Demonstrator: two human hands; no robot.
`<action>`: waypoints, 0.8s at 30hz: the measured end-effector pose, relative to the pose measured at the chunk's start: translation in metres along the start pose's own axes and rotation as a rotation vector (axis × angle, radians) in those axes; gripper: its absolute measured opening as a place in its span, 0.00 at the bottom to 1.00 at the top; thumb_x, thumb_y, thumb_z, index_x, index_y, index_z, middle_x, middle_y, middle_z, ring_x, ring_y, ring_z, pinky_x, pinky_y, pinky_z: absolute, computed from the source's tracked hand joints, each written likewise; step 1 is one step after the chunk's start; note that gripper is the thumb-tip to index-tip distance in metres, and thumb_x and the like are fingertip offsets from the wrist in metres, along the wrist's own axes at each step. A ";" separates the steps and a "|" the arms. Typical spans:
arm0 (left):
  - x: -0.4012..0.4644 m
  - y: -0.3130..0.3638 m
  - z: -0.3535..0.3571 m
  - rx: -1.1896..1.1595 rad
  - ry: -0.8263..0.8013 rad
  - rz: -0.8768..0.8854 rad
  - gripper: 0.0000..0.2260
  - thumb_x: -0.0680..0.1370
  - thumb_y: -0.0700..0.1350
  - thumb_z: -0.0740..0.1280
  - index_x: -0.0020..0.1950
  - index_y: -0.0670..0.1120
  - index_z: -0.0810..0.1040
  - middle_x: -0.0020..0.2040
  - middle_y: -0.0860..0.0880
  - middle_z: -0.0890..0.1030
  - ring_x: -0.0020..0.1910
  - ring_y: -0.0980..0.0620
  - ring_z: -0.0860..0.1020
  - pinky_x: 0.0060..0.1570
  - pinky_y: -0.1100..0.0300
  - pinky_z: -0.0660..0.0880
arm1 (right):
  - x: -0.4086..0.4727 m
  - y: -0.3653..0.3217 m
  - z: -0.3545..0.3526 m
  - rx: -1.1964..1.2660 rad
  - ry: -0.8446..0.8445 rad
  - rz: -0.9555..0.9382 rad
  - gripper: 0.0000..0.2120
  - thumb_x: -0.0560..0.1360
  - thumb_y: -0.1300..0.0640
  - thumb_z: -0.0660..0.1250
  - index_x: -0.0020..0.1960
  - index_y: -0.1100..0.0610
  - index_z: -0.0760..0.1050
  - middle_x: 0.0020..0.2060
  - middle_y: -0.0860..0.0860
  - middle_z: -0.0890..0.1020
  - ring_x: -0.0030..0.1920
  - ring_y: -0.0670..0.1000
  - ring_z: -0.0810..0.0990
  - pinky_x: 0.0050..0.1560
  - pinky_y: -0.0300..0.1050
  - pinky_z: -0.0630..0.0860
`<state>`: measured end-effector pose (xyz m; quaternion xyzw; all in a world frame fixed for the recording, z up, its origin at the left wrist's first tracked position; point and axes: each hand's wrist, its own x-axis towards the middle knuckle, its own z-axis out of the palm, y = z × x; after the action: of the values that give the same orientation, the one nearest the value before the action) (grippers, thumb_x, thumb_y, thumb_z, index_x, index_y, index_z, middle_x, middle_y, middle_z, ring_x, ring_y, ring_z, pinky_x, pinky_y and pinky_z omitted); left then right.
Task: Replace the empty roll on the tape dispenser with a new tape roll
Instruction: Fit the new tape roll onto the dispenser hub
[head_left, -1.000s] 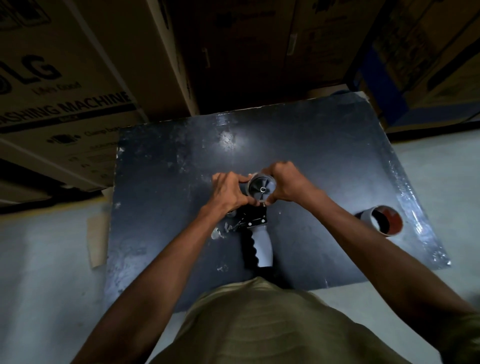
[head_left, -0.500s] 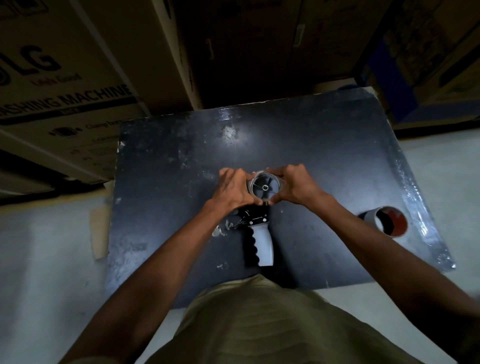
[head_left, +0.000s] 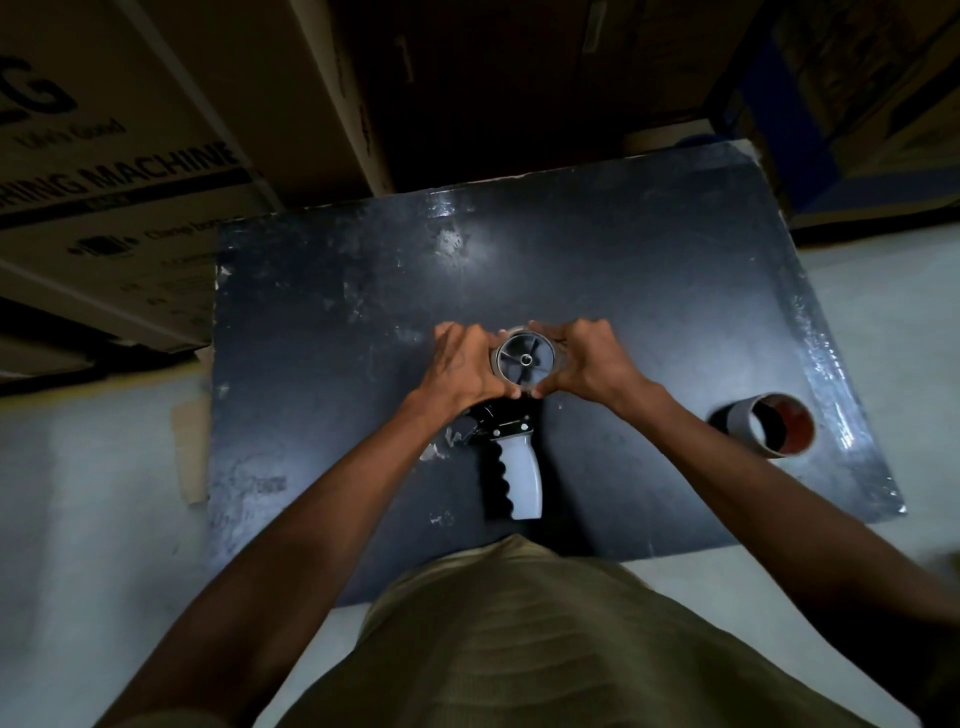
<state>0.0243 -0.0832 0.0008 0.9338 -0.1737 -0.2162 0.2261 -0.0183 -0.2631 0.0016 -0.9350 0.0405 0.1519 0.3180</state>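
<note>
Stacked cartons are backing a dark board (head_left: 623, 270), and at its middle the roll (head_left: 523, 359) on the tape dispenser (head_left: 511, 467) is being pinched from both sides, left hand (head_left: 462, 364) and right hand (head_left: 589, 364) closed tighter than a second ago. Removal is likely being started. Rightward, well apart, a tape roll (head_left: 774, 423) is waiting.

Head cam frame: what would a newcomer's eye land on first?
Both hands, the left hand and the right hand, meet at the centre of the black table, clasping the grey spoked hub of the tape dispenser. Its pale handle points back toward the person. A tape roll stands apart near the table's right edge, untouched.
</note>
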 end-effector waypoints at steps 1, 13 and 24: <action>0.001 0.000 0.001 -0.004 -0.004 -0.004 0.32 0.60 0.58 0.81 0.61 0.48 0.82 0.54 0.45 0.85 0.59 0.43 0.78 0.65 0.56 0.63 | 0.001 0.001 0.001 -0.001 -0.003 0.007 0.43 0.56 0.55 0.86 0.69 0.55 0.78 0.62 0.54 0.84 0.62 0.51 0.82 0.67 0.43 0.74; 0.003 -0.008 0.014 -0.059 0.008 -0.036 0.38 0.61 0.57 0.81 0.68 0.48 0.77 0.62 0.46 0.82 0.67 0.43 0.69 0.68 0.57 0.57 | 0.003 0.009 0.008 0.020 0.016 0.004 0.44 0.55 0.55 0.86 0.69 0.55 0.78 0.62 0.54 0.84 0.62 0.51 0.82 0.66 0.44 0.75; 0.006 -0.013 0.021 -0.054 0.023 -0.024 0.39 0.60 0.58 0.81 0.68 0.48 0.77 0.63 0.49 0.82 0.66 0.48 0.74 0.70 0.57 0.56 | 0.002 0.012 0.012 0.043 0.027 0.008 0.44 0.55 0.56 0.86 0.70 0.55 0.77 0.60 0.55 0.85 0.60 0.52 0.83 0.64 0.45 0.77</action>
<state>0.0218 -0.0822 -0.0248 0.9317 -0.1540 -0.2129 0.2507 -0.0214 -0.2654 -0.0150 -0.9297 0.0519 0.1397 0.3369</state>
